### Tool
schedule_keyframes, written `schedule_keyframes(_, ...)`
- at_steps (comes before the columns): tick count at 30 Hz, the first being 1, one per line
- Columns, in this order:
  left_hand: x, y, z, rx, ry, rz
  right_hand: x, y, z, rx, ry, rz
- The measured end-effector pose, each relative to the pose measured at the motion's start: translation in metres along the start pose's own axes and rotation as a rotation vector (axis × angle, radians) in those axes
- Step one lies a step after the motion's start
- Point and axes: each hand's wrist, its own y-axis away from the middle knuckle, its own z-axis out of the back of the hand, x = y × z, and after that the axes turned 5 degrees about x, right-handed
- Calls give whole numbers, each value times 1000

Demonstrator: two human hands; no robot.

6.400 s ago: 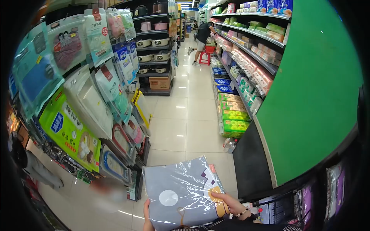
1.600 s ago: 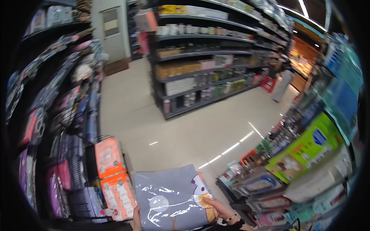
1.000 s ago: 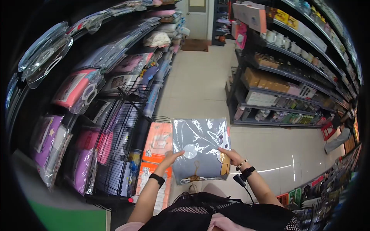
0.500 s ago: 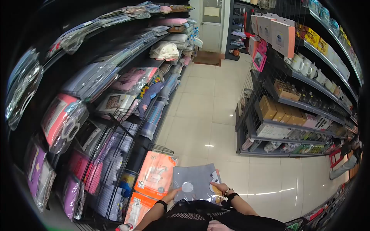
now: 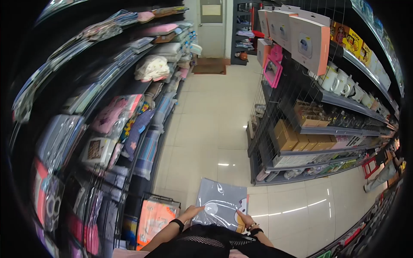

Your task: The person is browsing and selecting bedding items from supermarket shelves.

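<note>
A flat grey item in clear plastic wrap, with a pale round shape and a white and orange figure on it, is held in front of my body. My left hand grips its left edge, with a black band on the wrist. At the right edge, my right hand is closed on it, and a beaded bracelet and black band circle that wrist. Orange and white packages lie in a black wire rack just left of my left hand.
Shelves of wrapped textiles line the left. On the right stand shelves with mugs, cardboard boxes and hanging boxed goods. A tiled aisle leads to a door. A person's leg shows far right.
The view has shifted, so the shelves and aisle sit further left in the picture. The wrapped grey item is tilted differently, still in both hands.
</note>
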Motion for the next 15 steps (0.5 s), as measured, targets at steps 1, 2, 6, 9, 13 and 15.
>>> schedule_keyframes(1,-28,3,6,46,-28,39,-19,-35,2,62,-176,89)
schedule_keyframes(2,-60,10,14,92,-56,78,-5,-40,5,50,-188,87)
schedule_keyframes(6,-97,-56,54,129,-34,64,74,-55,1,-21,-117,21)
schedule_keyframes(9,-118,-113,92,114,72,40,124,-117,-3,-3,-15,-54)
schedule_keyframes(13,-157,-198,166,64,-29,44,235,-182,-11,23,71,83)
schedule_keyframes(15,-198,-208,211,66,-53,48,348,-115,-25,-45,383,272)
